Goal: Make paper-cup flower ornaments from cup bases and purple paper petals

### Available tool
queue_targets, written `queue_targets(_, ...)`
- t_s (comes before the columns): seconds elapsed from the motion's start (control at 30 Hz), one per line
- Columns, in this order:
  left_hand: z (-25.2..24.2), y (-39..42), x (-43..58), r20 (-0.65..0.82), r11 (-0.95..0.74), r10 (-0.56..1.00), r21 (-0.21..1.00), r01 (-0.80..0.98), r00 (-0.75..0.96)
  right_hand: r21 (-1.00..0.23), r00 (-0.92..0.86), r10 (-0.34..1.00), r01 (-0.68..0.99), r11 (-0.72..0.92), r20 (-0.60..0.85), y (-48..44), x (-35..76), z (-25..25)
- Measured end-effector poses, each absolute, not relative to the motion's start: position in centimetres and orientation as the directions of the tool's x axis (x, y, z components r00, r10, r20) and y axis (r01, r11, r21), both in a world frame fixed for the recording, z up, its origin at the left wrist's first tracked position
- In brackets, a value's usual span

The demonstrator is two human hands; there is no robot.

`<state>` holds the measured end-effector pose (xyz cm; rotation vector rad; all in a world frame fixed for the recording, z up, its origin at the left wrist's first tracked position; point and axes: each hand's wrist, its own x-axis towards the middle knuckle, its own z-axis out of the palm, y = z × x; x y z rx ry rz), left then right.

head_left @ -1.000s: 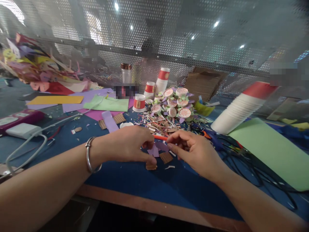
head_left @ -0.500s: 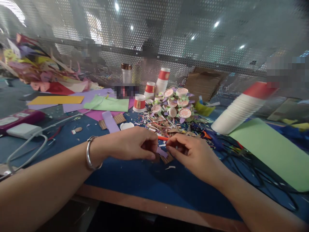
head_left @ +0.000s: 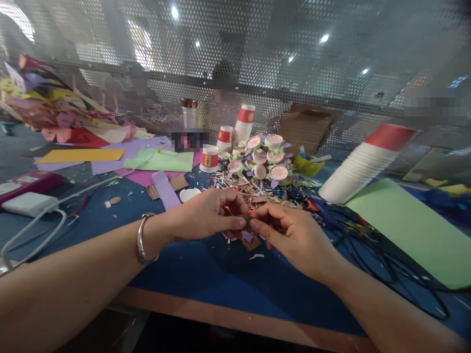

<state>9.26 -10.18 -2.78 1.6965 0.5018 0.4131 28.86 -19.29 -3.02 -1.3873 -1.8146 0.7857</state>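
Observation:
A small brown piece, apparently cardboard, is pinched between the thumb and fingers of my left hand, which wears a silver bangle at the wrist. My right hand meets it from the other side, thumb and forefinger closed at the piece's edge. Fingers cover most of the piece. Just under the hands lie a corrugated cardboard scrap and a purple paper strip. Behind them spreads a heap of paper and cardboard cuttings. A white lid-like disc lies left of it.
Decorated cup pieces are piled beyond the cuttings, beside red-and-white paper cups. A tall leaning cup stack, green paper and black cables occupy the right. Coloured sheets and a white charger are at left.
My left hand has lifted slightly and turned, bringing the small brown piece up into its pinch. My right fingertips have closed in to meet it. The view has shifted a little.

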Motion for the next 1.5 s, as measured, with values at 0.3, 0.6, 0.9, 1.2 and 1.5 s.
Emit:
queue_targets(0.3, -2.3, -10.2, 9.7, 0.139, -0.289, 0.546, 0.957, 0.030, 0.826, -0.854, -0.137, 0.980, 0.483, 0.195, 0.146, -19.3, 29.0, -1.9)
queue_targets(0.6, -2.2, -9.3, 9.2, 0.181, -0.172, 0.812, 0.983, -0.069, 0.555, -0.389, 0.177, 0.957, 0.918, -0.077, 0.229, -16.4, 36.9, -1.1)
queue_targets(0.9, -1.4, -8.4, 8.8, 0.154, -0.100, 0.913, 0.982, -0.158, 0.378, -0.228, 0.311, 0.942, 0.933, -0.277, 0.127, -15.4, 42.5, -1.3)
queue_targets(1.2, -2.5, -8.9, 9.4, 0.118, -0.080, 0.858, 0.992, -0.097, 0.499, -0.247, 0.426, 0.904, 0.879, -0.407, 0.028, -15.0, 44.0, -1.6)
queue_targets(1.5, -2.5, -9.2, 9.4, 0.153, -0.074, 0.876, 0.980, -0.184, 0.458, -0.465, 0.495, 0.842, 0.706, -0.535, -0.217, -15.6, 44.1, -1.9)
